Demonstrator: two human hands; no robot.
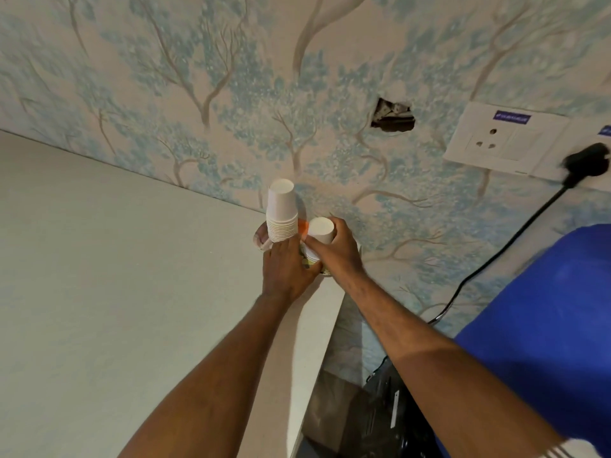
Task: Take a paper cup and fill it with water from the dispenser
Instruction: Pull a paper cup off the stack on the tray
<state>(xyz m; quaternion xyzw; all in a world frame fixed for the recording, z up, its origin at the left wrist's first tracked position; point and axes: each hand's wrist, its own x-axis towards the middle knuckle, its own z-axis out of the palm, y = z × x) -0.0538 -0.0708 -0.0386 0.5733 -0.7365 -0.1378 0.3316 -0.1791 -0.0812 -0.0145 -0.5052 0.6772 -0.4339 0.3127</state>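
Right hand [334, 249] — fingers curled around a single white paper cup [321, 230], held upside down, flat base up, just right of the stack and apart from it at the top.
Left hand [286, 266] — fingers extended, pressed against the lower rims of the cup stack [281, 213]; whether they close around it cannot be told.
Cup stack — white paper cups nested upside down, upright, at the far right corner of the counter close to the wall.
Patterned wrapper or dish [261, 239] — under and around the stack's base; kind unclear.
Counter [115, 276] — pale, plain surface, both forearms reaching across it.
Wall [198, 77] — wallpaper of blue trees; ragged hole [392, 115] right of centre.
Socket plate [506, 138] — white, right of the hole; black plug [583, 163] beside it, cable hanging down.
Blue water bottle [545, 325] — large, at the right edge; dispenser body below mostly out of view.
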